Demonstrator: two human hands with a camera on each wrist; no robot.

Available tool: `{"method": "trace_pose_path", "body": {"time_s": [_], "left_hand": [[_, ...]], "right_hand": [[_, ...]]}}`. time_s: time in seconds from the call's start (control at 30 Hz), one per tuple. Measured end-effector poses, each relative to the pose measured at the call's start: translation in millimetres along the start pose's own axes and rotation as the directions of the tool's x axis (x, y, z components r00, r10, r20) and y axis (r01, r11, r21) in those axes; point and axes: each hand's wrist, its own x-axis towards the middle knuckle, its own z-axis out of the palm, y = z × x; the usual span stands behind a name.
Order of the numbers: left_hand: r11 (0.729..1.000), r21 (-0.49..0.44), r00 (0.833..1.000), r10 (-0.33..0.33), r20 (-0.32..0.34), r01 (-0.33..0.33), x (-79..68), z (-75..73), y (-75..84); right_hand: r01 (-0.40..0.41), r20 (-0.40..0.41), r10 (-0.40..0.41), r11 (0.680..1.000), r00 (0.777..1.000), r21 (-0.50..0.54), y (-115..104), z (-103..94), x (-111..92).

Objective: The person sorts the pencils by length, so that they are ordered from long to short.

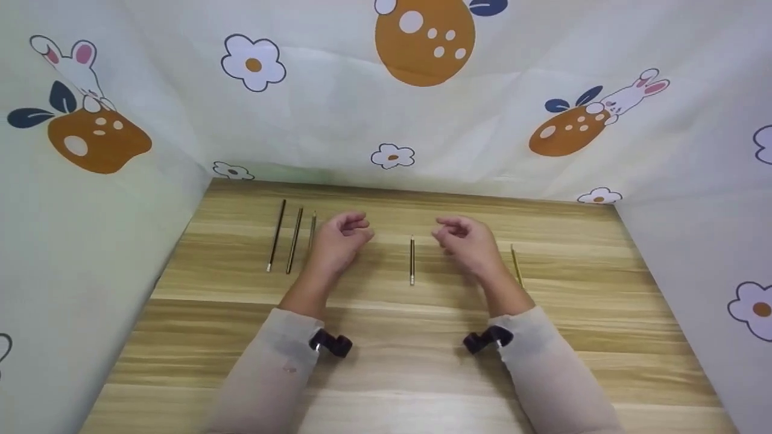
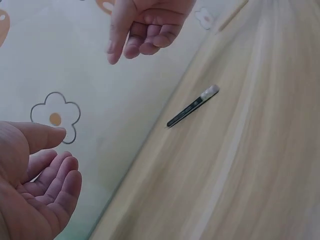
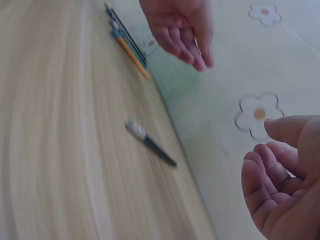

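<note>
A short dark pencil (image 1: 412, 260) with a whitish end lies on the wooden table between the two hands, its point toward the back. Left of it, the left hand (image 1: 341, 241) hovers with loosely curled fingers, holding nothing. The right hand (image 1: 467, 241) mirrors it on the other side, also holding nothing. Both wrist views show the dark pencil (image 2: 192, 106) lying apart from the hands. Beside the left hand lie a long black pencil (image 1: 277, 235), a dark striped pencil (image 1: 294, 241) and a third pencil (image 1: 313, 229), partly hidden by that hand. A yellowish pencil (image 1: 517, 265) lies by the right wrist, partly covered.
The wooden tabletop (image 1: 392, 374) meets a patterned cloth wall (image 1: 325, 120) at the back, with more cloth on both sides. Each sleeve carries a small black wrist camera, one on the left (image 1: 332, 342) and one on the right (image 1: 487, 339).
</note>
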Motion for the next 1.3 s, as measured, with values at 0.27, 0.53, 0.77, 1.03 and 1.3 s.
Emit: {"method": "trace_pose_path", "body": {"time_s": [0.27,0.53,0.77,1.03,1.3], "left_hand": [[0.999,0.045,1.0,-0.002,0.016,0.001,-5.7,28.6,2.9],[1.0,-0.011,0.998,0.014,0.067,-0.014,-4.3,55.5,1.7],[0.999,-0.035,0.99,-0.036,0.139,0.041,-3.2,69.8,-4.0],[0.997,0.062,0.981,-0.066,0.18,0.056,-6.5,73.3,-11.7],[0.991,0.122,0.974,-0.082,0.209,0.058,-6.8,76.9,-16.4]], "right_hand": [[-0.019,-0.093,0.016,0.999,0.996,-0.033,18,-53.2,-4],[-0.048,-0.142,0.034,0.994,0.989,-0.1,32,-98.4,-15],[-0.118,-0.155,0.09,0.977,0.984,-0.18,45,-133.0,-23],[-0.18,-0.116,0.152,0.94,0.982,-0.289,57,-148.9,-22],[-0.209,0.0,0.222,0.915,0.975,-0.346,70,-153.5,-20]]}}
